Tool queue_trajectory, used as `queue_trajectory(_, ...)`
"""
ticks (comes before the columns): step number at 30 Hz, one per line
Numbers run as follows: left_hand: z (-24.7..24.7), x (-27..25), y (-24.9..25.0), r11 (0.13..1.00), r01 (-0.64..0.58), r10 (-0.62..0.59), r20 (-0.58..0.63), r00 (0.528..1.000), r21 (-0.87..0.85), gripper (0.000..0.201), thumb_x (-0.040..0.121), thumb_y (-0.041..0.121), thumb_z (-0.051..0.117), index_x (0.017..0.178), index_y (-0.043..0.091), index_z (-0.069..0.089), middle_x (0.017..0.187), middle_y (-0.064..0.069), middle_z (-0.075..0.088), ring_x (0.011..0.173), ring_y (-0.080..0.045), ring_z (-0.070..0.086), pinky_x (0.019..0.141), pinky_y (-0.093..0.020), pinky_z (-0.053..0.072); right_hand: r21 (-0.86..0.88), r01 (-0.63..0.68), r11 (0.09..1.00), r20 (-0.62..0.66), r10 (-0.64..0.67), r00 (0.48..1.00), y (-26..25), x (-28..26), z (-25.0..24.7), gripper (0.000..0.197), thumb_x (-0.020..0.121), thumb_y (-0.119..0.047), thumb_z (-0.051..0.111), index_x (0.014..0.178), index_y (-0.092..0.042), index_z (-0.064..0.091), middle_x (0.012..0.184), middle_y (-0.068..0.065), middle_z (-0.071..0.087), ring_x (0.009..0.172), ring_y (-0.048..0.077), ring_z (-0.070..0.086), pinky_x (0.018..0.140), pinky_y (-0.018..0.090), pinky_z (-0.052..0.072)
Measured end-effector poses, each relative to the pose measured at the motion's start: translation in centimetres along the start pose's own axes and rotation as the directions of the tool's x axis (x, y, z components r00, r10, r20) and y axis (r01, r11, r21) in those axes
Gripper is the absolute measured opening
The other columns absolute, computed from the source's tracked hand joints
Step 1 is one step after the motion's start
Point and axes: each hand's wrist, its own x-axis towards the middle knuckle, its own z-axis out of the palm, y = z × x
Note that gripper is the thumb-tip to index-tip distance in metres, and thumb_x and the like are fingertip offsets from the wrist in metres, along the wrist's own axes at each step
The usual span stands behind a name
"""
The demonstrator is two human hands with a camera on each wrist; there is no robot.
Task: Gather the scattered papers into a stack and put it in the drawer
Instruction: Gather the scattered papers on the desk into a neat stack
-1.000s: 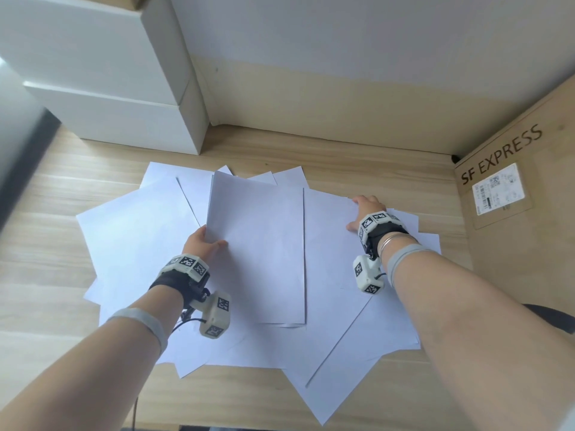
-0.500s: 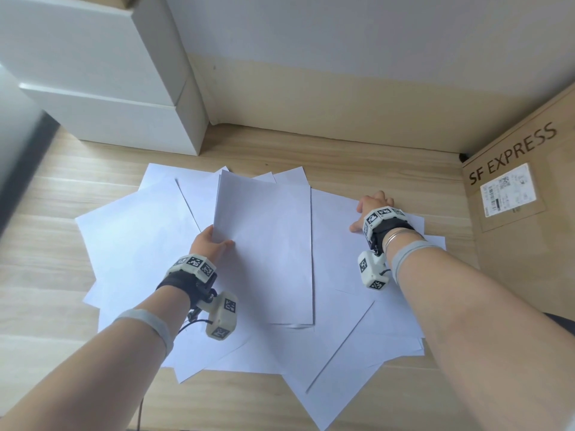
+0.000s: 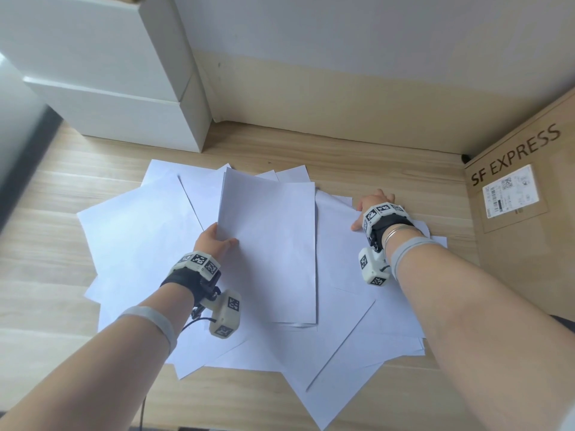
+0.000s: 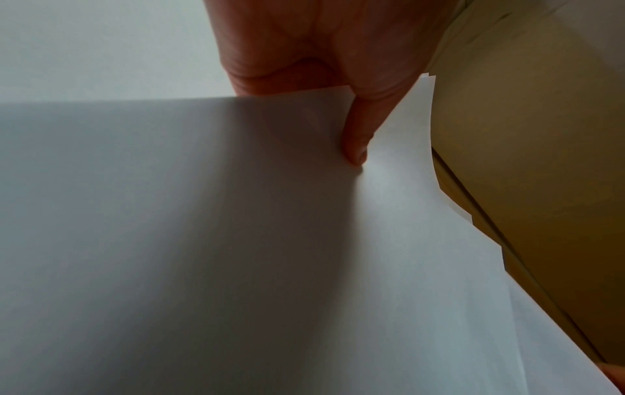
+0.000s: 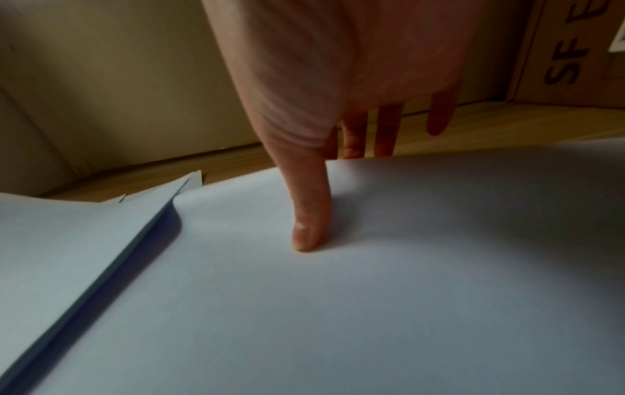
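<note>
While the white papers (image 3: 342, 331) lie fanned and overlapping across the middle of the wooden surface (image 3: 56, 275), the person has both hands on them. The left hand (image 3: 214, 242) grips the left edge of the topmost sheet (image 3: 270, 244), which lies roughly upright in the centre of the spread; the thumb rests on top of the sheet and the fingers (image 3: 209, 232) curl under its edge. In the left wrist view the thumb (image 4: 358, 139) presses down on the paper, and the sheet's near edge is lifted slightly so that its underside is in shadow. The right hand (image 3: 375, 202) is at the far right part of the pile, just beside the cardboard box (image 3: 529, 228). Its thumb (image 5: 309, 219) points straight down onto a sheet, and its fingers (image 5: 385, 128) reach past that sheet's far edge, their tips hidden behind it, so the hand pinches this paper, whose edge bows up a little. Some sheets jut out over the near edge of the surface in the head view. A white drawer unit (image 3: 109, 88) stands at the far left corner of the surface, its fronts shut, well apart from both hands. The cardboard box, printed "SF EXPRESS" and bearing a white shipping label (image 3: 510, 194), stands against the right side.
</note>
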Motion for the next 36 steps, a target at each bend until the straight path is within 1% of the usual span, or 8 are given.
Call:
queue_trajectory(4,-0.1,0.0,0.1,1.000,0.003,-0.003,0.010,1.000,-0.002,0.034,0.081,0.004,0.061,0.115,0.007,0.059,0.111,-0.018,0.067,0.091,-0.027,0.062,0.086,-0.033,0.049,0.062,0.047,0.997,-0.048,-0.044,0.998,0.3,-0.2,0.1,0.056,0.066,-0.026,0.077,0.111,-0.022,0.044,0.116,0.003,0.057,0.122,0.028,0.043,0.100,0.047,0.033)
queue_trajectory(8,-0.2,-0.1,0.3,1.000,0.000,0.000,0.015,1.000,0.009,0.035,0.081,0.004,0.062,0.116,0.006,0.059,0.112,-0.019,0.067,0.103,-0.032,0.064,0.092,-0.038,0.050,0.045,0.053,0.998,0.005,-0.053,0.999,1.1,-0.7,0.1,0.069,0.072,-0.022,0.071,0.132,-0.031,0.039,0.124,-0.003,0.058,0.131,0.025,0.031,0.106,0.048,0.029)
queue_trajectory(16,-0.1,-0.3,0.2,1.000,-0.010,0.009,0.017,1.000,0.022,0.035,0.081,0.005,0.062,0.116,0.006,0.058,0.112,-0.018,0.067,0.099,-0.031,0.063,0.091,-0.037,0.049,0.057,0.046,0.997,-0.007,-0.045,0.999,1.7,-1.1,1.3,0.037,0.073,-0.023,0.073,0.109,-0.020,0.062,0.128,0.006,0.044,0.123,0.030,0.040,0.104,0.035,0.035)
queue_trajectory(20,0.1,-0.1,0.0,0.999,-0.013,0.012,0.018,1.000,0.034,0.035,0.082,0.005,0.062,0.117,0.005,0.058,0.113,-0.019,0.066,0.102,-0.032,0.063,0.090,-0.036,0.049,0.182,0.073,0.981,-0.066,-0.062,0.996,2.1,-1.3,1.6,0.070,0.068,-0.026,0.079,0.129,-0.020,0.044,0.134,0.008,0.044,0.126,0.030,0.041,0.100,0.033,0.038)
queue_trajectory(23,0.2,-0.2,0.0,0.999,-0.013,0.013,0.013,1.000,0.029,0.035,0.082,0.004,0.062,0.117,0.005,0.058,0.113,-0.020,0.066,0.102,-0.033,0.064,0.090,-0.037,0.050,0.195,0.067,0.979,-0.081,-0.052,0.995,1.9,-1.6,2.1,0.079,0.064,-0.033,0.082,0.131,-0.020,0.042,0.134,0.007,0.045,0.126,0.028,0.043,0.102,0.035,0.041)
queue_trajectory(27,0.3,-0.2,0.2,0.999,-0.016,0.015,0.014,1.000,0.029,0.036,0.082,0.004,0.062,0.118,0.004,0.058,0.114,-0.019,0.066,0.104,-0.033,0.063,0.089,-0.036,0.048,0.202,0.052,0.978,-0.062,-0.040,0.997,1.7,-1.7,1.9,0.071,0.062,-0.033,0.083,0.121,-0.018,0.047,0.125,0.007,0.053,0.119,0.027,0.051,0.101,0.038,0.043)
queue_trajectory(31,0.2,-0.2,0.1,1.000,-0.019,0.019,0.019,1.000,0.021,0.037,0.082,0.003,0.062,0.118,0.004,0.057,0.115,-0.019,0.066,0.105,-0.034,0.063,0.089,-0.036,0.048,0.187,0.004,0.982,-0.029,0.002,1.000,1.8,-1.5,2.1,0.060,0.067,-0.031,0.080,0.116,-0.022,0.047,0.114,0.003,0.061,0.119,0.026,0.049,0.107,0.045,0.032)
queue_trajectory(36,0.2,-0.3,0.1,1.000,-0.019,0.019,0.017,1.000,0.023,0.036,0.081,0.004,0.062,0.117,0.005,0.058,0.114,-0.020,0.066,0.104,-0.034,0.063,0.091,-0.038,0.049,0.149,0.018,0.989,0.013,-0.020,1.000,1.5,-1.8,2.3,0.027,0.072,-0.034,0.074,0.092,-0.028,0.056,0.129,0.003,0.048,0.127,0.028,0.035,0.106,0.041,0.036)
